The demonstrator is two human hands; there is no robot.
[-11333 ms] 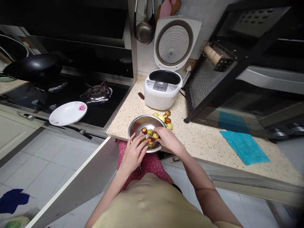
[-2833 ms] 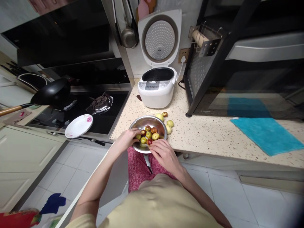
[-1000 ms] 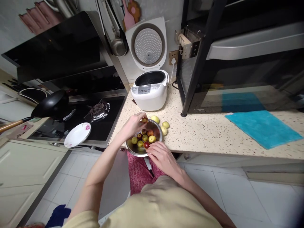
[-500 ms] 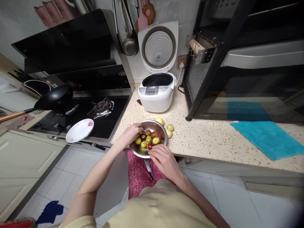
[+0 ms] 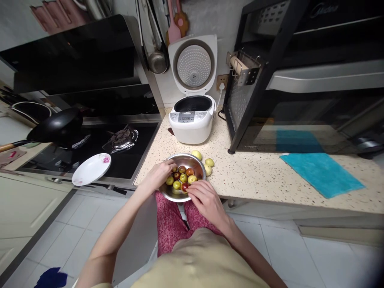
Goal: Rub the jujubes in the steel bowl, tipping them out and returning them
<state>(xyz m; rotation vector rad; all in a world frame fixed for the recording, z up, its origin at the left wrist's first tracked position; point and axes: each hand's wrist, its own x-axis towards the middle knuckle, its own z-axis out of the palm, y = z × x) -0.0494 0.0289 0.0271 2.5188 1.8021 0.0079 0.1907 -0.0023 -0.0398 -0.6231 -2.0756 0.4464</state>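
Between the steel bowl [image 5: 197, 165] and the rice cooker [image 5: 192, 130] ran a passable strip of speckled countertop [image 5: 240, 172], widening rightward toward the turquoise cloth [image 5: 322, 175]. Three green jujubes [image 5: 209, 162] obstructed the bowl's far-right rim; left hand [image 5: 159, 175] and right hand [image 5: 209, 201] hemmed its sides.

My two bare hands reach out in front of my body, quite near each other, both with their backs turned up. My left hand [image 5: 160, 175] arches over, its fingers bent and the tips dipping down and inward. Behind it, my left wrist [image 5: 145, 189] runs on in line with my left forearm [image 5: 123, 224], which slants down and outward to a bent elbow [image 5: 103, 256]. My right hand [image 5: 207, 202] lies lower and closer to me, fingers lightly curved, close together and pointing leftward. My right forearm [image 5: 244, 242] angles back toward the bottom edge. What my thumbs do I cannot tell.
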